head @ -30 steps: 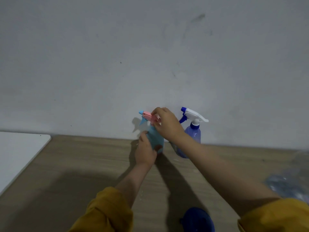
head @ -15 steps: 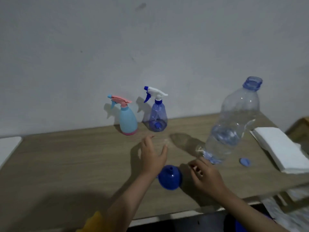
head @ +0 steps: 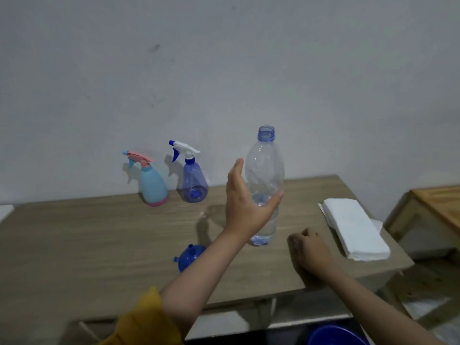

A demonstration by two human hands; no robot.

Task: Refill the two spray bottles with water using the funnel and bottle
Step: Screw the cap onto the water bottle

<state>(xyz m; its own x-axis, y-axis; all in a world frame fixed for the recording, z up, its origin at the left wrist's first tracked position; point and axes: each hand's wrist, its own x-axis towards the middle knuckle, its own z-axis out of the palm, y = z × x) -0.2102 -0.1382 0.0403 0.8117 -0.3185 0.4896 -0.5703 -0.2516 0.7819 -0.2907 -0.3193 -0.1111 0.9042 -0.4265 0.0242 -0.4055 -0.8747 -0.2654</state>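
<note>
Left hand (head: 245, 202) cups the upright, mouth-up bottle (head: 264, 185); right hand (head: 311, 250) seemingly curled.

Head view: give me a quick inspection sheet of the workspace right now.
Surface: wooden table.
Job's things: water bottle upright, uncapped, partly filled; light blue spray bottle and purple spray bottle capped, by the wall; funnel lying on the table.
Clutter: white tissue stack.
Grippers: left hand wraps around the water bottle; right hand curled on the table, contents hidden.
Cables: nothing seen.
Surroundings: grey wall; wooden furniture.
</note>
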